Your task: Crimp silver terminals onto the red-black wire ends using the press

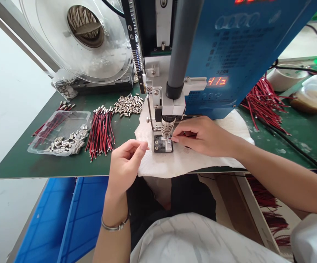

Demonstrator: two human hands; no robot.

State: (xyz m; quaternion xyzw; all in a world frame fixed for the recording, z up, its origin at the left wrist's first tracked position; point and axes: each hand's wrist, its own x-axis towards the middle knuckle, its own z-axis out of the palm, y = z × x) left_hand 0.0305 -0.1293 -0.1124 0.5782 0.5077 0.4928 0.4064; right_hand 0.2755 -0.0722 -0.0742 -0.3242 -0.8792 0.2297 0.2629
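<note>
My right hand (199, 136) is closed in a pinch at the right edge of a small black fixture (156, 144). A thin dark wire (193, 136) shows between its fingers, mostly hidden by them. Directly over the fixture is the spring-wrapped tip (168, 126) of a blue soldering machine (215, 47). A small metal piece lies in the fixture under the tip, too small to name. Left of the fixture, my left hand (128, 160) has thumb and forefinger pressed together; what they hold, if anything, cannot be made out.
A white cloth (196, 160) lies under the fixture. To the left are a bundle of red and black wires (100, 131), loose metal connectors (129, 105) and a clear plastic tray (62, 150) holding more. More red wires (267, 102) lie right of the machine. Blue bins (81, 219) stand below the table.
</note>
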